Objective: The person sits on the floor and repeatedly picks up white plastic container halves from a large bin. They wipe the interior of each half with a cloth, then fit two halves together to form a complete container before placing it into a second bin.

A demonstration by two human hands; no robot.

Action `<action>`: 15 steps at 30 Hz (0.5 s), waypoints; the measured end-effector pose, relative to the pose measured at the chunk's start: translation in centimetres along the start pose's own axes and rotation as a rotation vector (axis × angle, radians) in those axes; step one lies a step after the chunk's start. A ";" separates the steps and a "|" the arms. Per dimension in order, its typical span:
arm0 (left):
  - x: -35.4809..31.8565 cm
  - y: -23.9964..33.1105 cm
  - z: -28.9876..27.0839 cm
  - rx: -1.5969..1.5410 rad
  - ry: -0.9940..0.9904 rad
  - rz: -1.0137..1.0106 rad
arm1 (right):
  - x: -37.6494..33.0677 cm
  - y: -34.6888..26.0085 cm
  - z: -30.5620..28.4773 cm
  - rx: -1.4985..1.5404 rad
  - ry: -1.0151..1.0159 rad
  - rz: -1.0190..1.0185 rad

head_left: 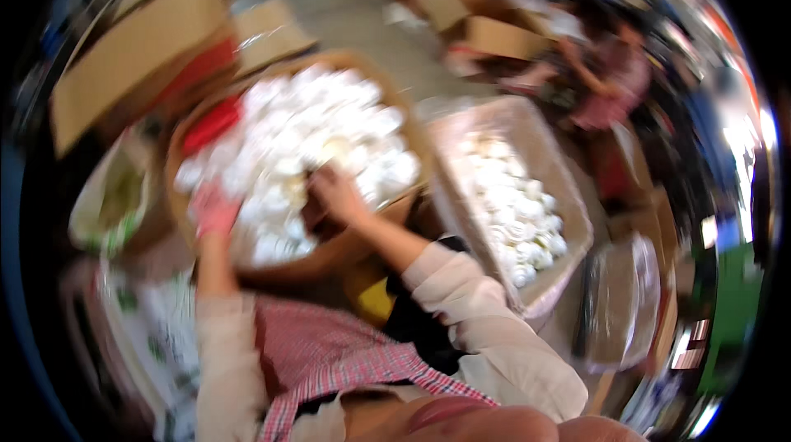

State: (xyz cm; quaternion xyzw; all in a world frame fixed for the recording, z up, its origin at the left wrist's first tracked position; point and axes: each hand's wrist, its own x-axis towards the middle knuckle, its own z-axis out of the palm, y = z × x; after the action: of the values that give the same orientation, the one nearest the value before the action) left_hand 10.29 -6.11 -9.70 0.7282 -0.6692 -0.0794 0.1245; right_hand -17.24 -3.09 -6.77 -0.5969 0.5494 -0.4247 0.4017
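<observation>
A large cardboard box (188, 112) in front of me is heaped with small white rounded pieces (317, 112), too blurred to name exactly. My left hand (216, 210), pinkish as if gloved, reaches over the near left side of the heap, its fingertips lost among the pieces. Over the near right part of the heap is my right hand (336, 195), its fingers bent down beside a dark brown gap. Motion smears the fingers of both hands, so any piece in them cannot be made out. A red item (212, 125) lies at the left inside the box.
To the right stands a plastic-lined box (568, 195) with more white pieces (517, 211). An open carton (148, 63) is at the far left, a white sack (91, 203) nearer. Another person (610, 79) sits among cartons (503, 37) at the far right. Something yellow (376, 300) shows below the heaped box.
</observation>
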 end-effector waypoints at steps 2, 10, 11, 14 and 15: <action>-0.7 -2.2 -1.2 0.195 -0.472 -0.138 | -0.4 -0.9 -0.4 0.060 -0.047 -0.004; -0.8 -4.2 -0.7 0.216 -0.242 -0.013 | -0.5 -1.6 0.1 0.064 -0.108 -0.176; -0.7 -4.2 -1.2 0.099 -0.123 0.016 | -0.6 -1.6 0.2 0.048 -0.077 -0.221; -0.6 -2.8 -3.0 -0.190 0.085 -0.059 | -0.9 -2.2 0.3 0.012 -0.013 -0.352; -0.5 -1.7 -3.4 -0.570 0.118 0.025 | -1.1 -2.6 0.3 0.001 0.009 -0.395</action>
State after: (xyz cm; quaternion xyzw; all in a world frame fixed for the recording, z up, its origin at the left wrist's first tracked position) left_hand 12.85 -5.18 -6.92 0.6588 -0.6205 -0.2204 0.3639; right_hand -16.14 -1.84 -4.45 -0.6912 0.4231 -0.4981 0.3085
